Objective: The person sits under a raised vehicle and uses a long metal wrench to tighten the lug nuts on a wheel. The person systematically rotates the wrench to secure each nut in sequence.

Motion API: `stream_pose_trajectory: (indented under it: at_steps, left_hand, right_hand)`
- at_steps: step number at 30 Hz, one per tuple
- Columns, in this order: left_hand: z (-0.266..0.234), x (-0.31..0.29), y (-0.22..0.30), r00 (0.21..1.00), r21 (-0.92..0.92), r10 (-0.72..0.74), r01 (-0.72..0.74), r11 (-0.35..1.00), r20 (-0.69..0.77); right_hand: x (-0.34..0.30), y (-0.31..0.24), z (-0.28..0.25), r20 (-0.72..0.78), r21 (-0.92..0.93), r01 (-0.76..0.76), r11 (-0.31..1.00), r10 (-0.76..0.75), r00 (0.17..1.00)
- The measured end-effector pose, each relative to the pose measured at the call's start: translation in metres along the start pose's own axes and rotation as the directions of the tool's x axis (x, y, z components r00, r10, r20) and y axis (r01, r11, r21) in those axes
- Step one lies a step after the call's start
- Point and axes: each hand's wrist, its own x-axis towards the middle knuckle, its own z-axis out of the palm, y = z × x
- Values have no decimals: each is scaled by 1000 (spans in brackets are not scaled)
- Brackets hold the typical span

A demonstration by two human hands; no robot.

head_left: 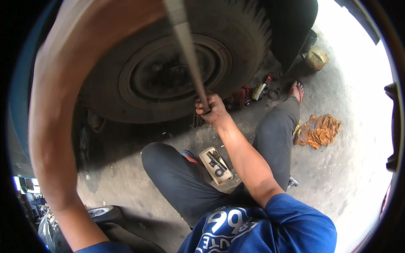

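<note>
A long grey bar (pixel 188 50) slants down in front of a truck wheel (pixel 126 105), widening toward the top edge, where it leaves the picture. My right hand (pixel 214 109) is closed round its lower end, just below the wheel's hub (pixel 173 76). The left arm (pixel 55 126), blurred, rises along the left side and bends over toward the top of the bar. Its hand lies beyond the upper edge, so its grip is hidden. Between my knees a beige tray (pixel 226 178) holds black cylindrical metal parts (pixel 216 161) and a dark ring (pixel 219 172).
Right of the wheel lie a bristle brush (pixel 258 91), a dark red cloth (pixel 242 95) and a stained yellowish container (pixel 317 58). An orange-brown rag (pixel 319 130) sits by my right leg. A metal part (pixel 293 181) is beside my thigh. Another wheel (pixel 101 212) rests at lower left.
</note>
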Motion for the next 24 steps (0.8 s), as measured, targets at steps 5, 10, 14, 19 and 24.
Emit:
stream_pose_trajectory:
  at_steps: [5, 10, 14, 19, 24]
  left_hand:
    - [-10, -159, -6, 843, 356, -491, 399, 845, 220]
    - [-3, -230, 32, 852, 169, -508, 523, 835, -127]
    - [20, -285, 58, 744, 177, -662, 667, 724, -92]
    - [87, -413, 158, 452, 214, -891, 868, 448, 33]
    - [178, -414, 365, -184, 197, -652, 979, -54, 735]
  right_hand:
    - [-11, -1, 30, -129, -349, 140, 927, -195, 972]
    - [-13, 8, 48, -142, -468, 235, 852, -335, 931]
    - [-11, 5, 50, -142, -525, 244, 816, -366, 920]
    - [-11, 5, 48, -105, -597, 250, 762, -383, 918]
    - [-11, 10, 44, -202, -744, 114, 658, -385, 900]
